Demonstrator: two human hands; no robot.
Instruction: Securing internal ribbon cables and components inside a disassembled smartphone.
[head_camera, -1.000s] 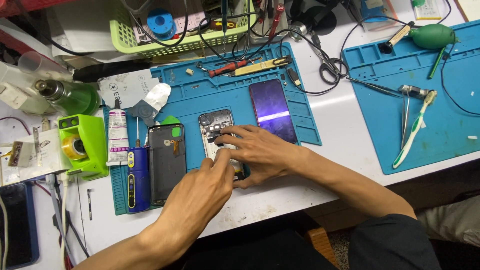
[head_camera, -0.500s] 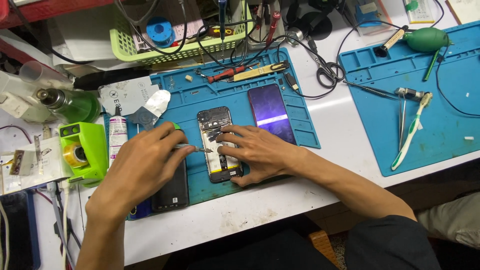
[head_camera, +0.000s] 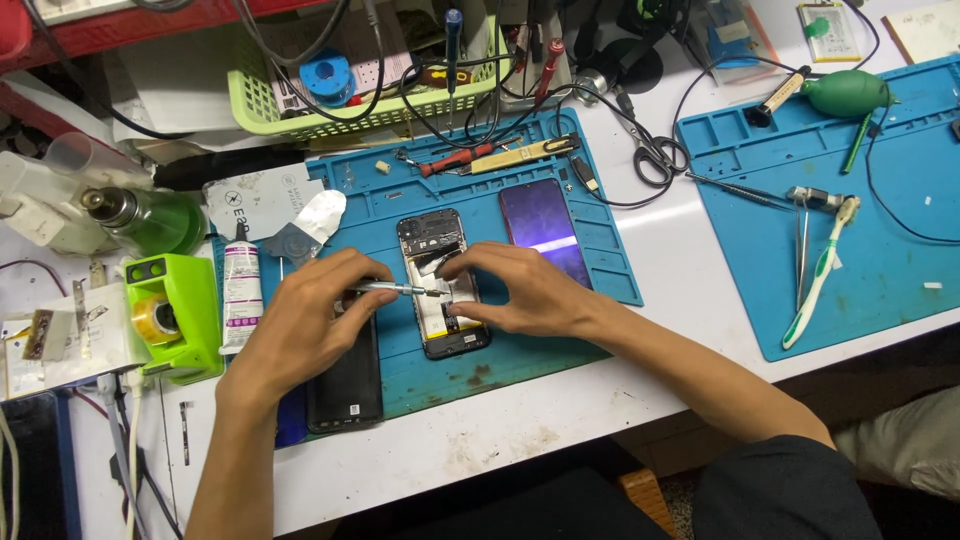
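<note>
The opened phone (head_camera: 443, 284) lies face down near the front edge of the blue mat (head_camera: 400, 200), at the middle of the table (head_camera: 690, 260). The left hand (head_camera: 305, 335) is closed around a slim metal tool (head_camera: 392, 290), its tip resting inside the phone's bare interior. The right hand (head_camera: 520, 290) is narrowed, fingertips pinching a small part just beside that tip. A slip of the tip could scratch the board or tear a thin cable, since both hands crowd one spot. The loose dark screen panel (head_camera: 545, 230) lies just beside the right hand; a nudge of the wrist could push it off the mat.
</note>
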